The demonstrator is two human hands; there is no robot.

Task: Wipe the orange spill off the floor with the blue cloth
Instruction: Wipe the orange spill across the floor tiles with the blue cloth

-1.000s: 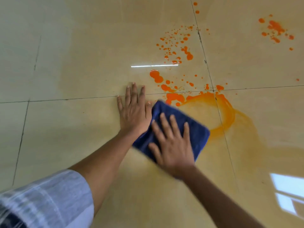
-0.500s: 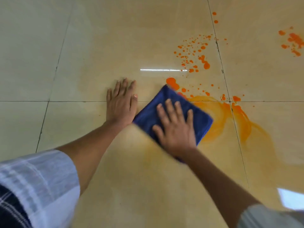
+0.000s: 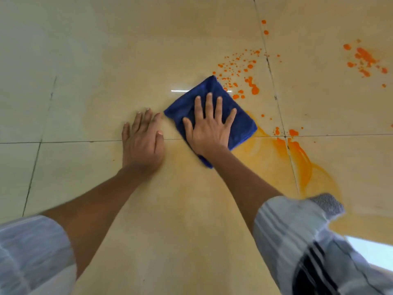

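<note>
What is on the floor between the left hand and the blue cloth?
Nothing: in the head view only a narrow strip of bare tile separates the left hand from the near corner of the blue cloth, which the right hand presses flat.

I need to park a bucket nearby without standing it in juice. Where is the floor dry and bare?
Left of the left hand, the pale tiles show no orange. Near the camera, between both forearms, only a faint orange film shows. Crowded: droplets beyond the blue cloth under the right hand, smears along the grout to its right, splatter far right.
</note>
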